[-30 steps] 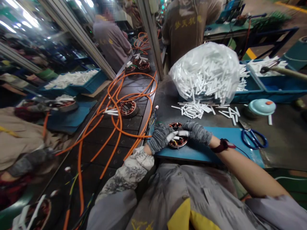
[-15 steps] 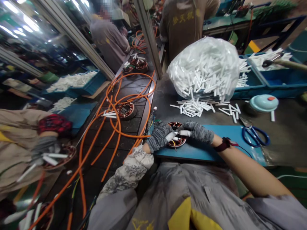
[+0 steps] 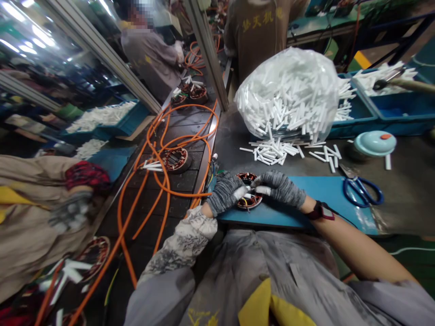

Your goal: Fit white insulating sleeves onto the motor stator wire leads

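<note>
A round motor stator point(image 3: 247, 207) with copper windings lies on a blue mat point(image 3: 288, 215) in front of me. My left hand point(image 3: 226, 194), in a grey knitted glove with whitish fingertips, closes at the stator's left side. From the right, my right hand point(image 3: 282, 189), gloved alike, has its fingers pinched over the stator's opening. Both sets of fingertips nearly meet there. Whatever they pinch is too small and covered to make out. A short white tube point(image 3: 248, 196) and a yellow wire show just below the fingertips.
Behind the mat lie loose white tubes point(image 3: 272, 153) and a plastic bag point(image 3: 288, 95) full of them. Blue-handled scissors point(image 3: 363, 191) and a lidded pale-blue container point(image 3: 374, 144) sit on the right. Left, orange hoses point(image 3: 166, 181) loop around another stator point(image 3: 178, 160); a co-worker's gloved hand point(image 3: 73, 210) is beyond.
My hands stay at the stator, the right fingers shifting slightly and the right wrist turning a little. At left, the co-worker's hand has let go of a stator with white tubes, which now sits lower.
</note>
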The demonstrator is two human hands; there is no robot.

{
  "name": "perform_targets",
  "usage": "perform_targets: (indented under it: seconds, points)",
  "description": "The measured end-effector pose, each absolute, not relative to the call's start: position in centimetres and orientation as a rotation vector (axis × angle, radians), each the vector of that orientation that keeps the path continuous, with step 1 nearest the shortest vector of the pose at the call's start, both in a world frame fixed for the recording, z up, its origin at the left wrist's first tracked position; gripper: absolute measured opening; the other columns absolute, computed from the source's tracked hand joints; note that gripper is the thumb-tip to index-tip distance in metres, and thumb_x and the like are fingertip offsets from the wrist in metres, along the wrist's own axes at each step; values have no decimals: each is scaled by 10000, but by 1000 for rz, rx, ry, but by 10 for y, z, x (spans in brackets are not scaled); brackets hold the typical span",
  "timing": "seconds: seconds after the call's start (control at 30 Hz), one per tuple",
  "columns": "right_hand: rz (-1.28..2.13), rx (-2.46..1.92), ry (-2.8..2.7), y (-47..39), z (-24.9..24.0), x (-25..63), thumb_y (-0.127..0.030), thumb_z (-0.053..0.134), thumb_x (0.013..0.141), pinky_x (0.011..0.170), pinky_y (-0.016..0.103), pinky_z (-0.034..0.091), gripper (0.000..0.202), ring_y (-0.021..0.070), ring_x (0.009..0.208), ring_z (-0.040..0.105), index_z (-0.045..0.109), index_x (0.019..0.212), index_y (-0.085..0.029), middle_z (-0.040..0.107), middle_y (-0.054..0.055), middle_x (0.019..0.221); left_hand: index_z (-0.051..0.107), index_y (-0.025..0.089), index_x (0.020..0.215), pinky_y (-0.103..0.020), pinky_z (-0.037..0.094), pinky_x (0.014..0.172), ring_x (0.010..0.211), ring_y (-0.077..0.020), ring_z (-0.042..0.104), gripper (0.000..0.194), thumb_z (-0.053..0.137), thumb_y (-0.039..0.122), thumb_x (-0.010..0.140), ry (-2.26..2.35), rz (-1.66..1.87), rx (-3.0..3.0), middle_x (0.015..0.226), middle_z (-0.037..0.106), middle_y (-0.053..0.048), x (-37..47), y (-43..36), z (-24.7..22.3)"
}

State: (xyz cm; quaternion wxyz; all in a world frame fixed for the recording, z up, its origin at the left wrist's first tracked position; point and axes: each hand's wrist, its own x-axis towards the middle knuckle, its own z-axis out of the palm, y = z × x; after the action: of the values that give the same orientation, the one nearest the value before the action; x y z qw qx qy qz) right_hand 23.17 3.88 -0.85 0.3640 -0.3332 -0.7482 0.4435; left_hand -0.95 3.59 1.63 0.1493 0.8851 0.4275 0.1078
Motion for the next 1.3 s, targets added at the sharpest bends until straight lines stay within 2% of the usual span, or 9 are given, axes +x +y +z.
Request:
perform_targets:
  seconds: [0.2, 0.4, 0.53, 0.73, 0.87, 0.93, 1.07, 1.17, 1.3]
  points:
    - [1081, -917, -2024, 41, -6, 233, -495, 601, 971, 899, 392, 537, 351, 233, 979, 697, 738, 1173, -242, 767, 73, 1090, 671, 179, 904, -426, 444, 961, 893, -220, 599, 375, 375, 362, 1043, 1242, 282, 2551, 891, 680, -64, -10, 35, 21]
    - [894, -963, -2215, 46, 0, 220, -506, 520, 1005, 792, 354, 489, 396, 213, 827, 649, 780, 1036, -209, 761, 91, 948, 684, 176, 923, -376, 463, 916, 860, -203, 616, 438, 319, 371, 1066, 1139, 216, 2547, 882, 698, -67, -13, 39, 24]
    - [786, -1015, -2251, 46, -1, 217, -519, 557, 979, 808, 365, 477, 382, 220, 816, 621, 782, 946, -211, 736, 95, 873, 714, 163, 924, -355, 476, 841, 844, -217, 640, 424, 429, 459, 1032, 1185, 2, 2568, 888, 721, -84, -5, 49, 38]
    - [1302, -900, -1830, 47, -12, 234, -545, 698, 887, 888, 399, 542, 447, 235, 988, 663, 670, 1195, -223, 718, 80, 1112, 741, 166, 758, -363, 456, 709, 695, -231, 618, 441, 585, 543, 924, 1239, -261, 2592, 718, 683, -80, 27, 61, 60]
    - [1326, -936, -1756, 46, -16, 243, -503, 703, 884, 898, 429, 555, 409, 235, 971, 666, 644, 1155, -203, 720, 80, 1079, 774, 167, 859, -430, 489, 785, 835, -302, 656, 416, 609, 546, 909, 1240, -318, 2589, 812, 714, -109, 50, 63, 67]
    - [1272, -968, -1732, 41, -16, 248, -484, 681, 898, 922, 442, 555, 387, 241, 995, 672, 638, 1171, -213, 724, 79, 1098, 779, 174, 965, -495, 492, 884, 991, -353, 652, 415, 686, 563, 855, 1250, -277, 2602, 974, 729, -134, 51, 64, 69]
    - [1076, -1122, -1663, 24, -18, 261, -461, 679, 898, 982, 470, 540, 325, 254, 1036, 682, 667, 1131, -234, 736, 77, 1119, 637, 169, 1335, -454, 455, 1085, 1265, -333, 582, 772, 871, 511, 684, 1137, 51, 2481, 1402, 604, -152, 26, 74, 60]
    - [1028, -1186, -1646, 16, -22, 262, -482, 679, 891, 960, 475, 553, 298, 257, 982, 700, 705, 1059, -238, 759, 74, 1058, 573, 206, 1398, -369, 508, 1036, 1192, -250, 655, 675, 791, 447, 805, 1141, 118, 2219, 1333, 673, -88, 11, 86, 47]
    - [1010, -1192, -1654, 17, -22, 253, -507, 658, 902, 926, 453, 560, 311, 249, 942, 702, 733, 1049, -243, 766, 69, 1024, 605, 227, 1360, -391, 550, 958, 1026, -243, 713, 591, 764, 460, 840, 1395, 215, 2092, 1114, 757, -57, 9, 90, 36]
